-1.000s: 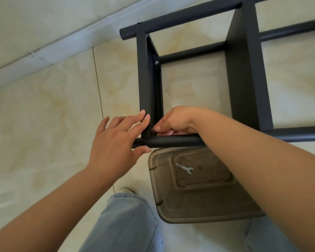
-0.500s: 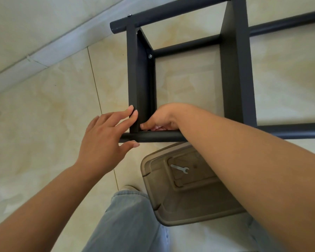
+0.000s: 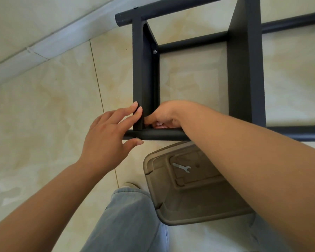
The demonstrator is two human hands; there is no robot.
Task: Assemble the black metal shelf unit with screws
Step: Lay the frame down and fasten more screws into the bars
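Two hands meet at the near corner of the black metal shelf unit point(image 3: 244, 73), which lies on its side on the tiled floor point(image 3: 44, 106).

Head view: the left hand point(image 3: 105, 142) steadies the joint, straight fingers point(image 3: 135, 110) against the flat upright point(image 3: 137, 79), thumb beneath the round tube point(image 3: 162, 134). The right hand point(image 3: 162, 115) reaches inside the corner with curled fingers, probably working a screw; what it pinches cannot be told.

The frame looks rigid, fairly heavy and smooth-painted, best held at tube and upright near the joint. A small wrench point(image 3: 182, 167) lies on an upturned brown plastic bin point(image 3: 189, 202) just below, close to the person's leg point(image 3: 127, 220), crowding the corner.
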